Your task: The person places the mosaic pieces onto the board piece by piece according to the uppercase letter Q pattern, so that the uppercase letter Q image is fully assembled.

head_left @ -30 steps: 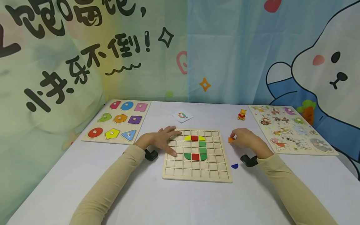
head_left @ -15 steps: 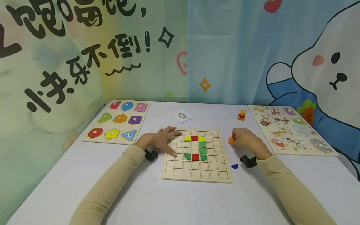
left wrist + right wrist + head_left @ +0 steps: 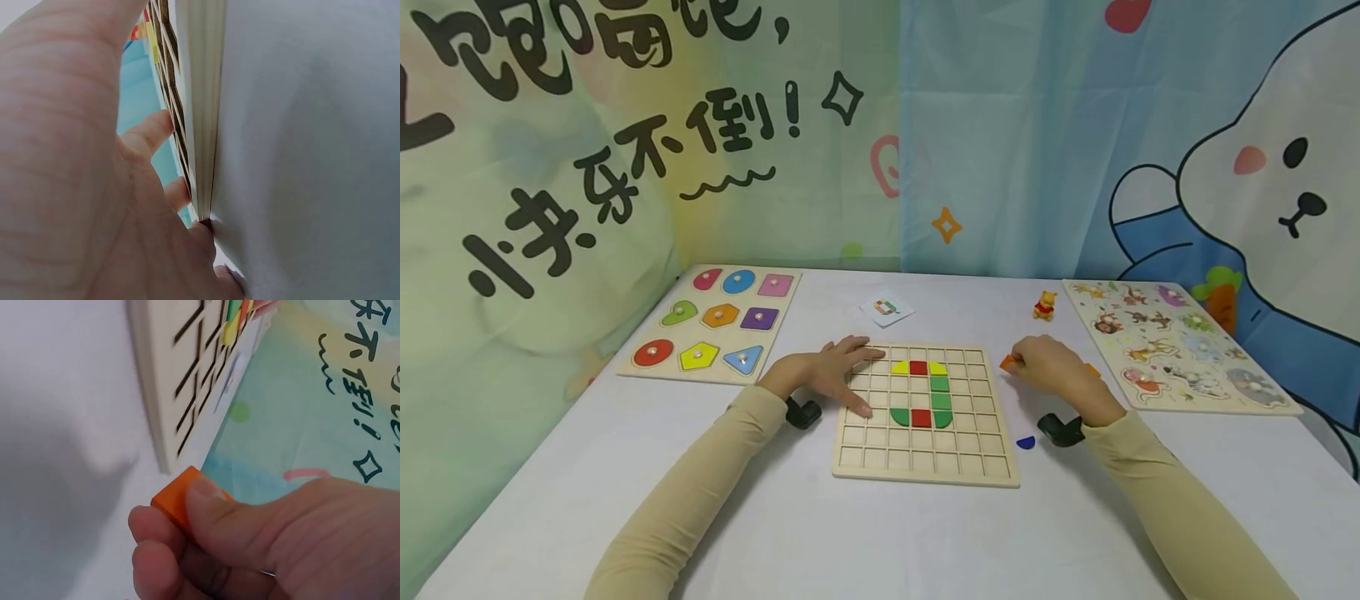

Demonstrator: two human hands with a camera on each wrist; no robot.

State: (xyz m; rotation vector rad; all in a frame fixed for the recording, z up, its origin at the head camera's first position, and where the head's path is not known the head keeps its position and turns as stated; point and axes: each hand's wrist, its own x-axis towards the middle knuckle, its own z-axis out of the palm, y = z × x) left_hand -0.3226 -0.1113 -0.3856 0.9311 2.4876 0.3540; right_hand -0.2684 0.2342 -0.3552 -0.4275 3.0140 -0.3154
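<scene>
A wooden grid board (image 3: 880, 460) lies mid-table, with red, green and yellow pieces set in a C-like outline open to the left. My left hand (image 3: 829, 372) rests on its left edge with fingers spread; in the left wrist view the fingertips (image 3: 156, 128) lie over the board's rim. Just right of the board, my right hand (image 3: 1047, 364) pinches an orange block (image 3: 176, 497) between thumb and fingers. Another orange piece (image 3: 1093, 371) shows partly behind that hand. A dark blue half-round piece (image 3: 1026, 443) lies on the table below it.
A shape puzzle board (image 3: 700, 373) lies at the back left, an animal puzzle board (image 3: 1217, 402) at the right. A small bear figure (image 3: 1044, 306) stands near the back. Behind the grid board lies a white picture card (image 3: 886, 309).
My right hand has moved slightly left and away from me with the orange block, toward the board. Another orange piece has come into sight behind it. The left hand stays put.
</scene>
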